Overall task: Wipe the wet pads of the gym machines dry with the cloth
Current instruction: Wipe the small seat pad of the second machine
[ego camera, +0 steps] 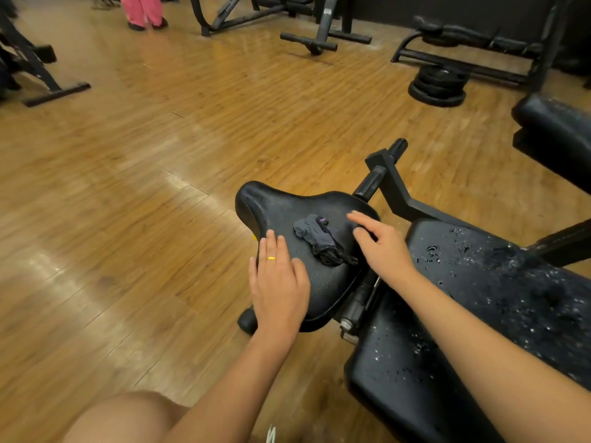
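In the centre of the frame there is a black saddle-shaped seat pad point(287, 212), and on the middle of it lies the cloth point(319, 239), dark grey and crumpled into a small heap. No hand holds the cloth; it rests free on the pad, between the two hands.

The left hand point(278, 279) lies flat on the near left part of the seat pad, with the fingers straight and close together, grasping nothing. On one finger there is a yellow ring point(271, 258). The right hand point(380, 244) is at the right edge of the same pad, just beside the cloth, with the fingers spread and relaxed and also holding nothing (if its fingertips really touch the pad, I cannot tell).

To the right of the seat, in the lower right of the frame, is the long bench pad point(479, 282) of the same machine, and its black surface carries many water drops. Another black pad point(553, 129) stands at the right edge, higher in the frame.

The wooden floor point(128, 187) fills the left half. In the upper right a stack of weight plates point(438, 84) lies on the floor, and at the top left stands a person in pink trousers point(142, 9).
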`<action>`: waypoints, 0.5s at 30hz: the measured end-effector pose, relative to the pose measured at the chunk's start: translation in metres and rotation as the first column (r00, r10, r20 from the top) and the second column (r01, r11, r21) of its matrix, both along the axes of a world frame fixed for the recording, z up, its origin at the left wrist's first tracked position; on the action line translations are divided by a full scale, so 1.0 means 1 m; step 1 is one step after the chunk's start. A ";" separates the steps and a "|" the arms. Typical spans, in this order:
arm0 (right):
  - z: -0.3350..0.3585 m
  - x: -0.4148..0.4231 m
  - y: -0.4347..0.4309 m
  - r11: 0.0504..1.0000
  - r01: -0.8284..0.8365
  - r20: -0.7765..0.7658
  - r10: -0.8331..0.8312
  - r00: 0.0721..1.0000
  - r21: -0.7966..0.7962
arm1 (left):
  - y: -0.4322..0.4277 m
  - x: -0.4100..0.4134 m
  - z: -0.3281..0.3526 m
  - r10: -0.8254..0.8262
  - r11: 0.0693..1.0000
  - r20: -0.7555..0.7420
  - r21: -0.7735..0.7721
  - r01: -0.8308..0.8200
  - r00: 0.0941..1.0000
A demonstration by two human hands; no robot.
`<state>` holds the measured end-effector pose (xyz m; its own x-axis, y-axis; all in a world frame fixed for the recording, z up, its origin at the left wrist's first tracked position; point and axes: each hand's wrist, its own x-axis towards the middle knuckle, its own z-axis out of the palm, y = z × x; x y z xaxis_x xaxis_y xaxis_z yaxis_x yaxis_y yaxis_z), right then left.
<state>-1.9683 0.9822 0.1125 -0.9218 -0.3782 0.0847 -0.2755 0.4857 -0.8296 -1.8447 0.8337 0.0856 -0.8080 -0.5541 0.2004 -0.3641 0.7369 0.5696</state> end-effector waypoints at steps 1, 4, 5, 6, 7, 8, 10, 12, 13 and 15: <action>-0.003 -0.003 0.006 0.997 0.010 -0.006 -0.009 1.000 0.082 | 0.000 -0.004 0.007 0.001 0.998 -0.025 0.067 0.001 1.000; -0.014 -0.012 0.010 0.967 -0.052 -0.036 0.063 0.997 0.248 | 0.002 -0.025 0.026 -0.058 0.983 -0.089 0.168 0.072 0.994; -0.015 -0.016 0.008 0.965 -0.053 -0.050 0.068 0.996 0.258 | 0.003 -0.033 0.030 -0.105 0.981 -0.079 0.158 0.116 0.991; -0.015 -0.020 0.005 0.965 -0.049 -0.056 0.065 0.996 0.257 | 0.004 -0.042 0.030 -0.163 0.980 -0.046 0.113 0.167 0.986; -0.013 -0.025 0.001 0.967 -0.046 -0.052 0.061 0.997 0.251 | 0.005 -0.051 0.029 -0.223 0.974 0.008 0.042 0.223 0.975; -0.011 -0.029 -0.002 0.969 -0.043 -0.040 0.055 0.998 0.243 | 0.006 -0.059 0.028 -0.270 0.962 0.074 -0.027 0.272 0.960; -0.007 -0.035 -0.006 0.976 -0.041 0.001 0.042 0.999 0.214 | 0.007 -0.073 0.025 -0.316 0.935 0.193 -0.105 0.340 0.929; -0.005 -0.037 -0.007 0.981 -0.044 0.035 0.038 0.999 0.188 | 0.006 -0.082 0.026 -0.350 0.914 0.232 -0.124 0.385 0.907; -0.004 -0.037 -0.006 0.978 -0.053 0.030 0.048 0.998 0.203 | 0.002 -0.083 0.028 -0.376 0.907 0.222 -0.109 0.406 0.900; -0.003 -0.035 -0.005 0.957 -0.082 0.005 0.084 0.996 0.277 | -0.011 -0.077 0.032 -0.448 0.885 0.179 -0.048 0.463 0.876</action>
<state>-2.0035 0.9773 0.1091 -0.8861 -0.4627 -0.0281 -0.3294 0.6711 -0.6642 -1.9220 0.8222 0.1173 -0.9915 -0.1031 0.0789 -0.0556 0.8865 0.4594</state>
